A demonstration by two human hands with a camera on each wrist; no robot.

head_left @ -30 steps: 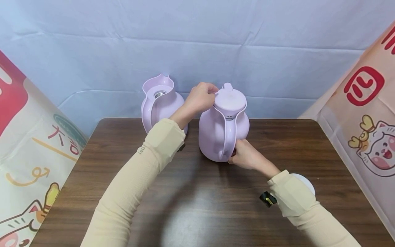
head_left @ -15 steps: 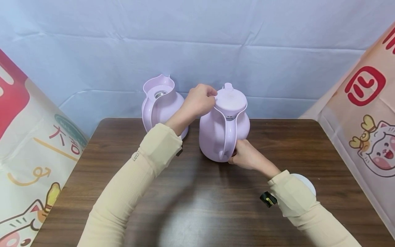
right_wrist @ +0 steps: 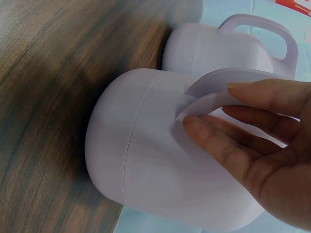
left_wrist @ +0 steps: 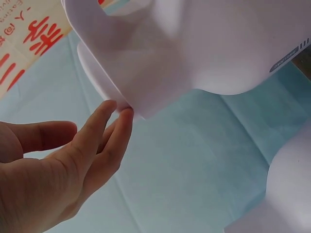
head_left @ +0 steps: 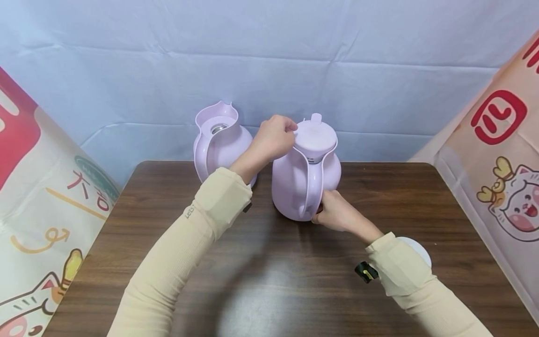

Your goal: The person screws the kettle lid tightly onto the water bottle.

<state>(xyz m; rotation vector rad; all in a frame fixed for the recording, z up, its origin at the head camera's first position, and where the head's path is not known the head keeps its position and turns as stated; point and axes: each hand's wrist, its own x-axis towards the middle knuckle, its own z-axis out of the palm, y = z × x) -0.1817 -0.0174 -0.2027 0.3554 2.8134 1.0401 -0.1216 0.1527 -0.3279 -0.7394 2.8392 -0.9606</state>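
Note:
A pale purple thermos jug [head_left: 290, 182] stands upright at the middle of the table's far side, with a round lid [head_left: 316, 136] seated in its mouth. My left hand [head_left: 275, 135] touches the lid's left edge with its fingertips; in the left wrist view its fingers [left_wrist: 119, 136] are fairly straight and the thumb is held apart. Low on the jug's handle [head_left: 313, 182], my right hand [head_left: 337, 210] pinches the lower end between thumb and fingers, as the right wrist view shows. Left of this jug is a second purple thermos jug [head_left: 229, 145], lidless, its round metal opening visible.
A white round object [head_left: 417, 250] lies on the brown wooden table [head_left: 294, 290], partly hidden by my right sleeve. A pale blue cloth [head_left: 269, 56] hangs behind the table. Printed banners [head_left: 501, 154] stand at both sides.
The lid has turned a little, its far tab shifting to the right. My left hand has moved slightly at the lid's edge, while my right hand and both jugs have stayed put.

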